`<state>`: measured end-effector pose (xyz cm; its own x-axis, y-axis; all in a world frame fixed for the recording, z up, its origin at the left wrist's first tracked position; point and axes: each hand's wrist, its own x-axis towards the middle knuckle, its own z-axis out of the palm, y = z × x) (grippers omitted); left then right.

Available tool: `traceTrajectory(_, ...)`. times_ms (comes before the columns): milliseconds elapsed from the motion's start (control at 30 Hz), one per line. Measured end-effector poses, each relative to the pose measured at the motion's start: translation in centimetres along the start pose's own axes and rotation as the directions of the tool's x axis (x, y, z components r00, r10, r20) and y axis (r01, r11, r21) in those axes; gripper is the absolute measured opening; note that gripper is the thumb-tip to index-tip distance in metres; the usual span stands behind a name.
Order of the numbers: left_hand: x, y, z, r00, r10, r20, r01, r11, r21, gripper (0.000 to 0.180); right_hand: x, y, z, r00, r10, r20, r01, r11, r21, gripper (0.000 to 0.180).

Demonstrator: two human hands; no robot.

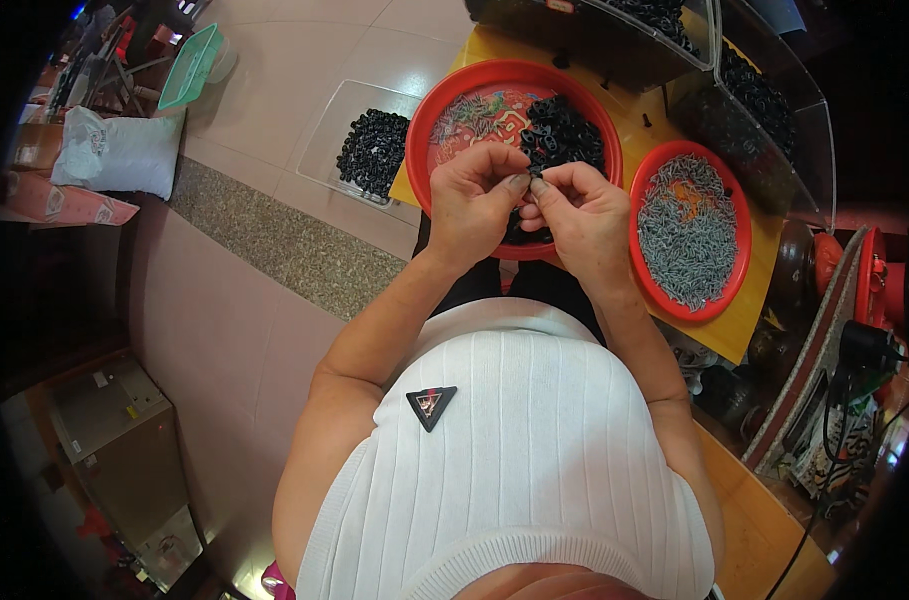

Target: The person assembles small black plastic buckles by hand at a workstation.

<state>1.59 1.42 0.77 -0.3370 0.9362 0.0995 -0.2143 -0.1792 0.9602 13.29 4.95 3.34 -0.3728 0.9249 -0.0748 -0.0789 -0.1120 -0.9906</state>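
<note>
Over a large round red tray (504,70), my left hand (471,205) and my right hand (588,222) meet, thumbs and fingers pinched together. Between the fingertips is a small black part (535,172), mostly hidden; its exact kind cannot be made out. Beneath and beyond the hands, a heap of black plastic parts (566,130) fills the tray's right side. A looser scatter of thin grey screw-like pieces (474,115) lies on its patterned left side. To the right of my right hand, a smaller red tray (744,230) holds many grey screw-like pieces (689,250).
Both trays rest on a yellow wooden table (769,250). Clear bins of black parts (759,110) stand at its far right. On the floor at left are a clear tub of small black pieces (372,150), a white sack (129,150) and a green basket (191,65).
</note>
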Motion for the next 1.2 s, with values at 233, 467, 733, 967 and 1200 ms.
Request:
traceTrajectory(233, 1.5, 1.2, -0.8, 0.991, -0.136, -0.014, 0.136, 0.991, -0.017, 0.018, 1.5, 0.5, -1.3, 0.999, 0.033, -0.020, -0.031, 0.995, 0.091, 0.004)
traceTrajectory(467, 2.2, 0.4, -4.9, 0.982, 0.094, 0.164, -0.182, 0.704, 0.687, 0.016, 1.6, 0.9, -4.2, 0.990, 0.138, -0.035, -0.129, 0.972, 0.195, 0.005)
traceTrajectory(733, 4.3, 0.0, -3.7, 0.923, -0.020, 0.384, -0.328, 0.479, 0.814, 0.017, 0.9, 1.1, -4.3, 0.991, 0.132, 0.007, -0.132, 0.983, 0.131, 0.007)
traceTrajectory(967, 5.6, -1.7, -2.0, 0.889, -0.246, 0.386, -0.271, 0.396, 0.877, 0.014, 0.7, 0.9, -3.9, 0.987, 0.161, 0.032, -0.163, 0.975, 0.149, 0.006)
traceTrajectory(1200, 4.8, -0.7, -1.4, 0.920, -0.182, 0.347, -0.197, 0.550, 0.811, 0.019, 0.8, 1.0, -4.0, 0.985, 0.168, 0.030, -0.170, 0.969, 0.178, 0.006)
